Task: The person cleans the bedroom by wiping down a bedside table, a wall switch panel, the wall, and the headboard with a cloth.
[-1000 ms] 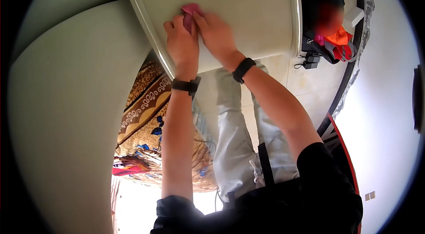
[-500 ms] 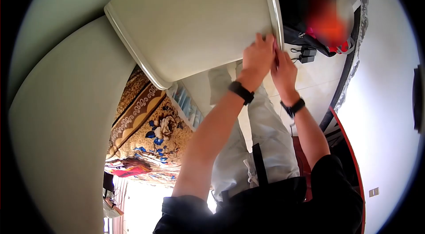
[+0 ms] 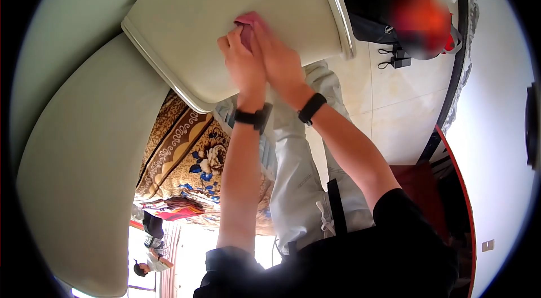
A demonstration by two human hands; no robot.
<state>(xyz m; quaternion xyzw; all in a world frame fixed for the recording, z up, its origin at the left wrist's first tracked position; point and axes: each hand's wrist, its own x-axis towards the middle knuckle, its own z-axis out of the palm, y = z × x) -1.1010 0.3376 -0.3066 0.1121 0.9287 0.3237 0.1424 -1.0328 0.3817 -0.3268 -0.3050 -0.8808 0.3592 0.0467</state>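
A folded pink cloth [image 3: 248, 18] lies on a cream-coloured panel [image 3: 186, 22] with a glossy rounded rim. My left hand [image 3: 243, 64] is closed on the cloth, its fingers bent around the left side. Beside it, my right hand [image 3: 282, 64] presses on the cloth's right side, close against the left hand. Both hands are near the middle of the panel, and parts of the cloth are hidden under the fingers. Each wrist wears a black band.
A black bag [image 3: 366, 5] and small black adapters [image 3: 400, 61] sit on the tiled floor at the right. A flower-patterned blanket [image 3: 186, 157] is at the lower left, near a curved pale panel [image 3: 73, 168]. Far behind, another person [image 3: 152, 264] appears.
Both my hands have moved left, from the panel's right rim to its middle, with the pink cloth. More of the cloth now shows.
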